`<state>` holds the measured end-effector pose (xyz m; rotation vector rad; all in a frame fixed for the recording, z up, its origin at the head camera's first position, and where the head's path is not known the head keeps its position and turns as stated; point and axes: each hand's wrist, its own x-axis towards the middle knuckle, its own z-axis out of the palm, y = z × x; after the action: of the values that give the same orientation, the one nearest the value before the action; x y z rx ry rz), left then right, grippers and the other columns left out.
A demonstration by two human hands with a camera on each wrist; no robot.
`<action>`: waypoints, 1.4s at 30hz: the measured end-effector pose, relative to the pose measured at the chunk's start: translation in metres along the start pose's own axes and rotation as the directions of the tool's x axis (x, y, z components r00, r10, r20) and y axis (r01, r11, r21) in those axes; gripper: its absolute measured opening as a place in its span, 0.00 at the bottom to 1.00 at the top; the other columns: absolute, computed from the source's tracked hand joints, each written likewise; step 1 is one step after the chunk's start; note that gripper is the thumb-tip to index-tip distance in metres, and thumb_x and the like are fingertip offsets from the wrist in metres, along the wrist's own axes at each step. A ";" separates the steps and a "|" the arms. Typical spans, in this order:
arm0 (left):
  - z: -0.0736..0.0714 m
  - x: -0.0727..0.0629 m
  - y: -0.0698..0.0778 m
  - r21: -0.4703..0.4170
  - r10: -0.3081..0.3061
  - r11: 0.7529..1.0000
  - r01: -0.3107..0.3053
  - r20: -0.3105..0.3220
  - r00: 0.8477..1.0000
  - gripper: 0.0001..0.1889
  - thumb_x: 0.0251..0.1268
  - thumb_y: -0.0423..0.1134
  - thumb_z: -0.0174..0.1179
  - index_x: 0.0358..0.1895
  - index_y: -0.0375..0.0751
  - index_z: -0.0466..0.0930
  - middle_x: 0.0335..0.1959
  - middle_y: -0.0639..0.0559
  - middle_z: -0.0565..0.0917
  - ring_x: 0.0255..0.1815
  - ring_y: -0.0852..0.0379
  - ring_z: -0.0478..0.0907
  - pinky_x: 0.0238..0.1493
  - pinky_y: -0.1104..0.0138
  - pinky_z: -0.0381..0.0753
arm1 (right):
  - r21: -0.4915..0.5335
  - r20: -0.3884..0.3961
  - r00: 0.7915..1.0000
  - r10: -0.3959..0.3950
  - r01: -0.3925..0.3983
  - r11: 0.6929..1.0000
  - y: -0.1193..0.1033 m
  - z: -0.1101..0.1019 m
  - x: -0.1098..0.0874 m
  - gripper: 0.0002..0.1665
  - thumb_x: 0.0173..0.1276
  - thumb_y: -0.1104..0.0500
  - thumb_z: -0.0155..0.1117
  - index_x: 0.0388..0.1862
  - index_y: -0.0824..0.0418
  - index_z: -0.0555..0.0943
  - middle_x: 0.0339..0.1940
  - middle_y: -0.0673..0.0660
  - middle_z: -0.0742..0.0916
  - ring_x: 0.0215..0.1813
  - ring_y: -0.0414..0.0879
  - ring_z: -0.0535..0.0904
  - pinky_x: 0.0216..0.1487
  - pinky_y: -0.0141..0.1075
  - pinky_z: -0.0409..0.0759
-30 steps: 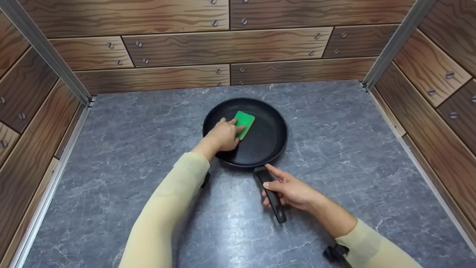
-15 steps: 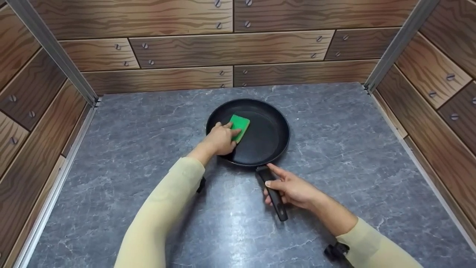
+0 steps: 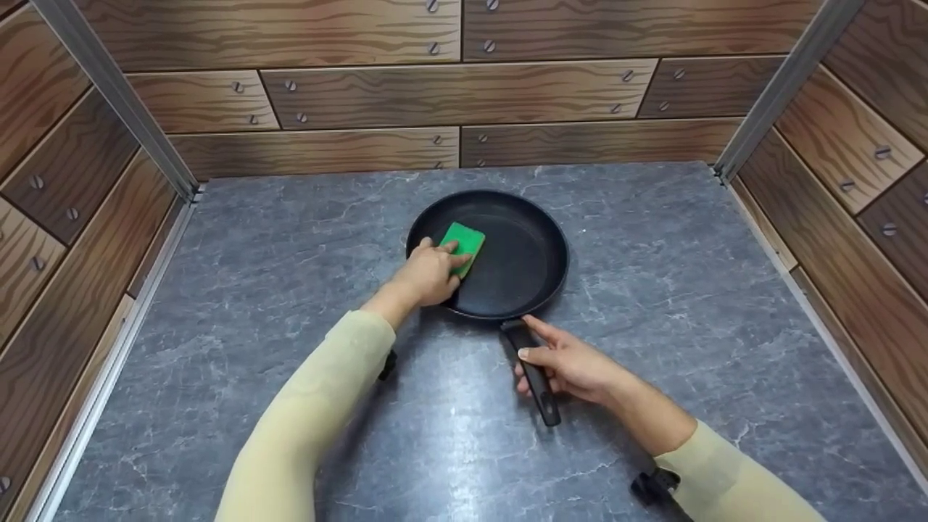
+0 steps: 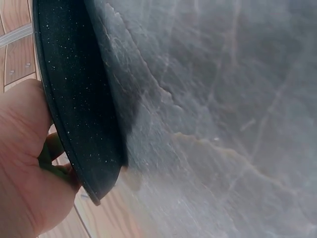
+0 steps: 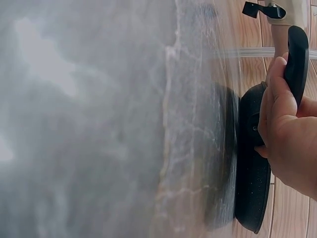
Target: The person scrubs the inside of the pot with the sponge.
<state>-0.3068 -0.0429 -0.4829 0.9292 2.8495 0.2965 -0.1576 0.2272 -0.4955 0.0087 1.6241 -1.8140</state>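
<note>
A black frying pan sits on the table in the middle of the head view, its handle pointing towards me. Inside it, on the left half of the base, lies a green sponge with a paler underside. My left hand reaches over the pan's left rim and holds the sponge, fingers spread over its top. From the left wrist, the hand appears behind the speckled outer wall, which hides most of the sponge. My right hand grips the handle, thumb on top and index finger stretched towards the rim.
The grey marbled tabletop surrounds the pan. Wood-patterned panels close off the back and both sides, with metal posts at the rear corners. A dark strap-like piece sits at my right sleeve.
My left hand has drawn the sponge leftwards and slightly nearer across the pan's base. The right hand keeps its hold on the handle, and the whole view has shifted a little.
</note>
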 end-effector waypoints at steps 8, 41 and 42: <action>-0.003 -0.011 -0.001 -0.026 0.017 0.999 -0.020 -0.110 0.994 0.26 0.80 0.41 0.56 0.78 0.47 0.74 0.79 0.39 0.68 0.72 0.40 0.73 0.66 0.51 0.66 | -0.001 0.002 1.000 -0.008 0.008 1.000 -0.001 0.000 0.001 0.54 0.83 0.62 0.58 0.90 0.58 0.32 0.40 0.62 0.86 0.36 0.50 0.90 0.45 0.46 0.90; 0.019 -0.093 -0.081 -0.207 -0.214 0.969 0.131 -0.453 0.866 0.22 0.69 0.35 0.63 0.64 0.35 0.85 0.68 0.34 0.79 0.50 0.29 0.76 0.56 0.43 0.75 | 0.021 0.003 1.000 -0.031 0.031 0.999 0.002 -0.005 0.006 0.54 0.83 0.63 0.56 0.90 0.58 0.32 0.39 0.62 0.86 0.36 0.49 0.90 0.43 0.45 0.90; 0.021 -0.094 -0.082 -0.209 -0.216 0.969 0.133 -0.449 0.867 0.22 0.69 0.35 0.64 0.64 0.35 0.86 0.68 0.34 0.80 0.50 0.29 0.77 0.56 0.43 0.75 | 0.022 0.003 1.000 -0.031 0.031 0.999 0.001 -0.005 0.006 0.54 0.83 0.63 0.56 0.90 0.58 0.32 0.39 0.62 0.86 0.36 0.50 0.90 0.43 0.45 0.90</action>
<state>-0.2743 -0.1601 -0.5156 0.6221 3.2389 0.8376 -0.1640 0.2286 -0.5006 -0.0099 1.6098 -1.8546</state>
